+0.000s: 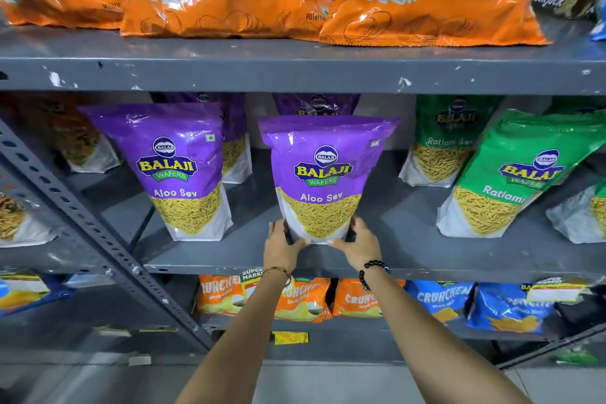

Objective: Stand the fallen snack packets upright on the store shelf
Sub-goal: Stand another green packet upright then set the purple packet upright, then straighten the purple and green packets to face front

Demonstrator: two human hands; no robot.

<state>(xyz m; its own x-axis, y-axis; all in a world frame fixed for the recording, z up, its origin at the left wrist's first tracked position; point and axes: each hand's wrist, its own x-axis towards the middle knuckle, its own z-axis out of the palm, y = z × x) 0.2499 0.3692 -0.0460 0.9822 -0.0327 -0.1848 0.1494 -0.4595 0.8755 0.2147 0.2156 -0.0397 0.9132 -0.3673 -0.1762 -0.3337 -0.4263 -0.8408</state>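
A purple Aloo Sev packet [323, 174] stands upright at the middle of the grey middle shelf [410, 259], near its front edge. My left hand [281, 248] grips its lower left corner and my right hand [359, 244] grips its lower right corner. A second purple Aloo Sev packet [177, 167] stands upright to the left. Two more purple packets [316, 103] stand behind. Green Ratlami Sev packets [511, 174] lean at the right, with another [442, 141] standing behind them.
Orange chip bags [426, 3] lie on the upper shelf [295, 69]. Orange and blue snack bags [442, 298] fill the lower shelf. A slanted perforated metal upright [82, 216] crosses at the left. Bare shelf shows between the purple and green packets.
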